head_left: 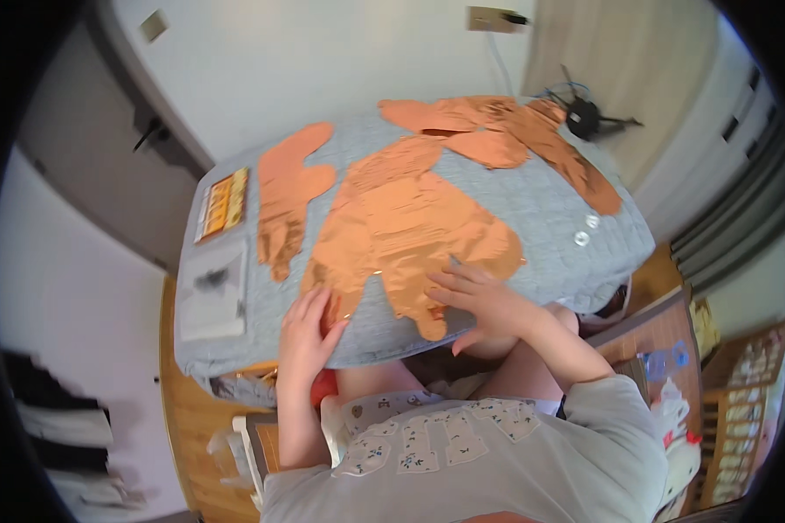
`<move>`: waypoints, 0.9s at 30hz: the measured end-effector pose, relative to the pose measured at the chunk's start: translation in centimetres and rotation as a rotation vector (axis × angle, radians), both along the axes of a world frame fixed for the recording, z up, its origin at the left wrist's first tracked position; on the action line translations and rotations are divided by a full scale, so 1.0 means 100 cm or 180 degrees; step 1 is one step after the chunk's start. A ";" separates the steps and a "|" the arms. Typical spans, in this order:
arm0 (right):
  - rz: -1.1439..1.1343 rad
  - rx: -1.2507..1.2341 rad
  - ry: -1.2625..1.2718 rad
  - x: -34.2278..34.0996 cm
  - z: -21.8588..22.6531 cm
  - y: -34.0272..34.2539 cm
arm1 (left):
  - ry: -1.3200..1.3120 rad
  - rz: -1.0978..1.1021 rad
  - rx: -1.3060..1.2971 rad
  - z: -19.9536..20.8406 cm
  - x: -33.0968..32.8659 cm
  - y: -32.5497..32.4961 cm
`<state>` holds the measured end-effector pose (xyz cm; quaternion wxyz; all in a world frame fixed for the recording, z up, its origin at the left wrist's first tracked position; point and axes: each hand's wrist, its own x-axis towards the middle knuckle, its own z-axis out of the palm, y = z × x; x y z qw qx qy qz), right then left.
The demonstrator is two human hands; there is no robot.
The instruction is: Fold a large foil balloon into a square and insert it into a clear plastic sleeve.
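Both hands — left hand (310, 327), right hand (478, 296) — lie open, flat on the copper foil balloon (401, 231).

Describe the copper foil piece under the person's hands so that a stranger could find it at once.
Start at the grey quilted table cover. The largest copper foil piece lies at its middle, with the left hand and right hand pressing its near edge. Unlike the narrower piece beside it, it is broad and lobed.

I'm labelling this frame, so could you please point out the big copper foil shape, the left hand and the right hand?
Foil shape (406, 228), head view, on its wide middle panel.
Left hand (308, 329), head view, on the back of the hand.
Right hand (480, 301), head view, on the back of the hand.
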<state>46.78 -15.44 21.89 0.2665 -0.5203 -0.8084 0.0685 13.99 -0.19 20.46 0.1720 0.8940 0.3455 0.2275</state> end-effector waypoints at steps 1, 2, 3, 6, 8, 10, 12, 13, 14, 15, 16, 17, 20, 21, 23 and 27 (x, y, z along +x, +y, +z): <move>-0.0141 0.0015 0.0013 0.018 0.001 -0.006 | 0.0010 0.0094 0.0237 0.002 0.003 -0.002; -0.0488 0.0185 0.0196 0.046 0.002 -0.014 | 0.0011 0.0185 0.0474 0.004 0.007 -0.003; -0.0783 0.0373 0.0389 0.074 0.002 -0.019 | 0.0111 0.0222 0.0630 0.010 0.009 -0.006; -0.2703 0.0784 0.0600 0.185 0.007 -0.057 | 0.0138 -0.0117 0.0804 0.032 0.043 -0.010; -0.3354 0.0596 -0.0144 0.257 0.015 -0.093 | 0.0190 -0.0393 0.0854 0.047 0.081 -0.010; -0.2933 0.0606 -0.0180 0.306 0.004 -0.117 | 0.0259 -0.1223 0.0769 0.066 0.128 -0.012; -0.2363 0.0641 -0.0152 0.333 -0.011 -0.114 | 0.0135 -0.1804 0.0907 0.080 0.173 -0.015; -0.2208 0.0407 0.0046 0.340 -0.015 -0.111 | 0.0103 -0.2115 0.0925 0.088 0.198 -0.016; -0.2037 0.0184 0.0243 0.345 -0.017 -0.106 | 0.0037 -0.2341 0.0904 0.089 0.222 -0.015; -0.2060 0.0176 0.0242 0.350 -0.020 -0.105 | -0.0047 -0.2589 0.0865 0.085 0.249 -0.014; -0.2141 0.0297 0.0073 0.354 -0.022 -0.101 | -0.0044 -0.2692 0.0813 0.085 0.273 -0.015; -0.2216 0.0419 -0.0100 0.357 -0.025 -0.096 | -0.0045 -0.2788 0.0763 0.084 0.298 -0.016; -0.2737 0.0236 0.1057 0.367 -0.030 -0.083 | -0.0273 -0.2914 0.0649 0.066 0.374 -0.020; -0.2740 0.0251 0.1059 0.371 -0.035 -0.081 | -0.0290 -0.2762 0.0476 0.061 0.398 -0.023; -0.2666 0.0126 0.1919 0.383 -0.043 -0.084 | -0.0317 -0.2670 0.0304 0.045 0.444 -0.034; -0.2457 0.0139 0.2368 0.386 -0.051 -0.081 | -0.0678 -0.2273 -0.0051 0.015 0.508 -0.047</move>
